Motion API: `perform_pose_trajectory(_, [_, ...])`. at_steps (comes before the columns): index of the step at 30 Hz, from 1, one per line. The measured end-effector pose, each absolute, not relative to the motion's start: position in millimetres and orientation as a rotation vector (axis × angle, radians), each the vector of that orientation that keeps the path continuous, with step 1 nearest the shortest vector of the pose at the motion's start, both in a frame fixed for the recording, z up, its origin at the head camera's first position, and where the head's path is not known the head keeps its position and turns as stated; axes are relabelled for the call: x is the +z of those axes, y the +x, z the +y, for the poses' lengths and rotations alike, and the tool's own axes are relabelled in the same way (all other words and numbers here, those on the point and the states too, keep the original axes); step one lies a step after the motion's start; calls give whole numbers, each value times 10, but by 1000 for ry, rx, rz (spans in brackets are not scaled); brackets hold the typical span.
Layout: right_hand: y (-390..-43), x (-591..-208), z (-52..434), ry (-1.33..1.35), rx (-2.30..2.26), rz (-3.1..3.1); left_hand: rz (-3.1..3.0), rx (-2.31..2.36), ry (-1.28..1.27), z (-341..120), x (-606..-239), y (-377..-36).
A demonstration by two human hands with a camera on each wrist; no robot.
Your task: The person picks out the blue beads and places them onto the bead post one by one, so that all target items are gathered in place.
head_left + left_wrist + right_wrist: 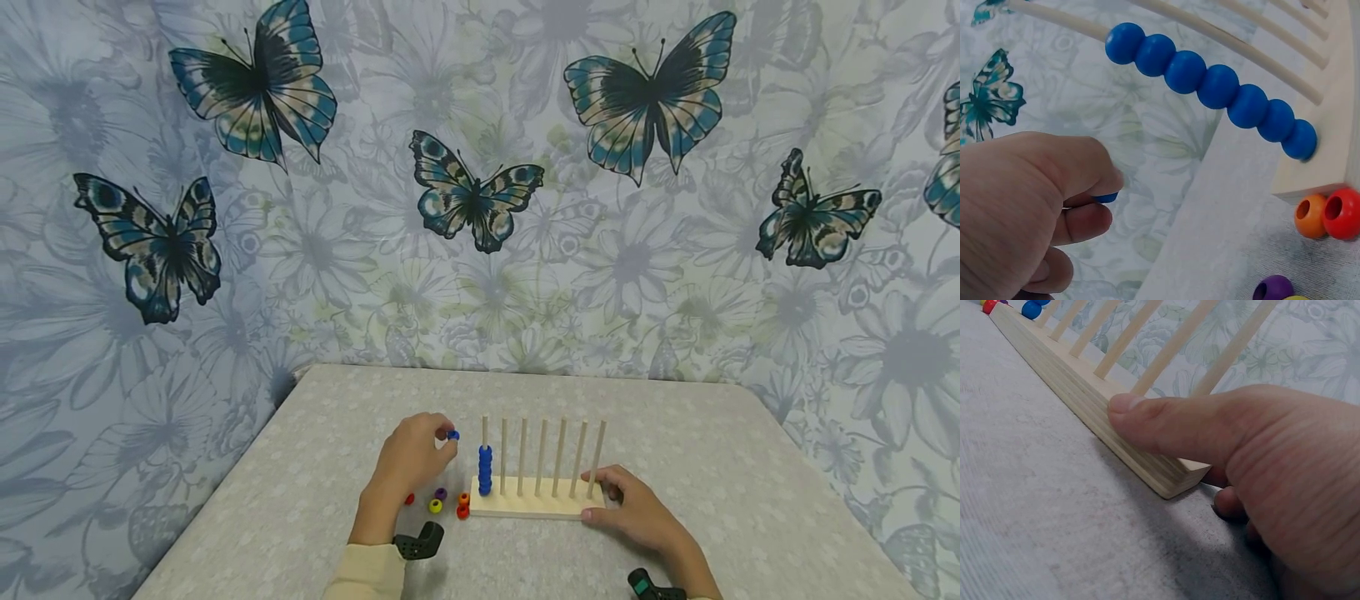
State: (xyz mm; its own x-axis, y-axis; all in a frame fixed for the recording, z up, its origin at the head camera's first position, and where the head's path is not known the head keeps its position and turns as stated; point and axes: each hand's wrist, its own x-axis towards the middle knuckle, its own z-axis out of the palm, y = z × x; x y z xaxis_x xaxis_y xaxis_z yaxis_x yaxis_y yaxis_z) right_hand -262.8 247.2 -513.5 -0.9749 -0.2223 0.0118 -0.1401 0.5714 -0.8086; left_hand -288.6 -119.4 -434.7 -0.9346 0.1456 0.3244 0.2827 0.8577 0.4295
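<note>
My left hand pinches a blue bead between thumb and fingertips, to the left of the pegs. In the left wrist view most of that bead is hidden by the fingers. A wooden base carries a row of several upright pegs. On its leftmost peg sits a stack of blue beads, the peg's top bare above them. My right hand grips the base's right end, its thumb on the front edge and its fingers around the far side.
Beside the base's left end lie an orange bead and a red bead. A purple bead, a yellow bead and another red bead lie near my left wrist. The table ends at a butterfly-patterned wall.
</note>
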Motion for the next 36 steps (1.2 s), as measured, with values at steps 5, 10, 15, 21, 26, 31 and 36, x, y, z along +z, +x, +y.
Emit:
perform_pose_trajectory(5, [-2622,-5120,2468,-329,-1390,2698,-2667,-708,-304,-1187,-4268,-2860])
perform_pose_trajectory(10, [-2626,-5116,2472,-321,-1394,2697,-2614,-712,-281,-1177,-4209,-2843])
perform_pose_trajectory(15, [-2633,-5126,2470,-332,-1399,2703,-2592,-733,-253,-1165,-4171,-2814])
perform_pose_trajectory(21, [-2638,-5137,2466,-326,-1398,2705,-2509,-761,-267,-1141,-4132,-2800])
perform_pose_trajectory(26, [-2653,-5166,2470,-300,-1357,2724,-2381,-770,-314,-1124,-4103,-2796])
perform_pose_trajectory(31, [-2658,-5173,2468,-292,-1343,2733,-2267,-747,-358,-1105,-4083,-2795])
perform_pose_trajectory(36, [-2661,-5170,2467,-298,-1347,2733,-2218,-773,-392,-1087,-4059,-2792])
